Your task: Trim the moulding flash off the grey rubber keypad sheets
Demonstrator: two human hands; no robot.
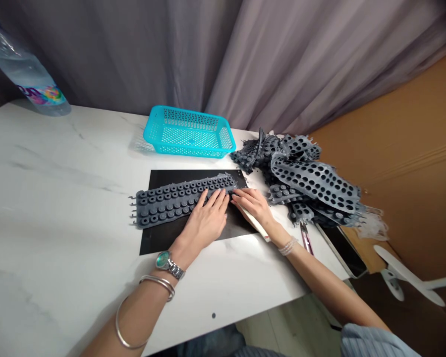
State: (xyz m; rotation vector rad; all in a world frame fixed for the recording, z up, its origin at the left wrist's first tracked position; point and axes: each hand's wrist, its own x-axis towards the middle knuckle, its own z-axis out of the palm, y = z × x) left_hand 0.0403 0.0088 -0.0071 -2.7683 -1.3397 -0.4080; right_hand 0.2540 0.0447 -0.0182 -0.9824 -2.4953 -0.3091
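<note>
A grey rubber strip (171,201) studded with round buttons lies on a black mat (163,237) on the white table. My left hand (206,218) rests flat on the strip's right part, fingers stretched out. My right hand (253,206) sits just right of it, fingers extended onto the strip's right end, over a pale flat object at the mat's edge. A watch and bangles are on my left wrist, a bead bracelet on my right.
A turquoise plastic basket (189,133) stands behind the mat. A heap of grey perforated rubber sheets (305,178) lies at the right. A water bottle (26,74) stands at far left. Pink-handled scissors (305,237) and a dark tablet (344,250) lie near the table's right edge.
</note>
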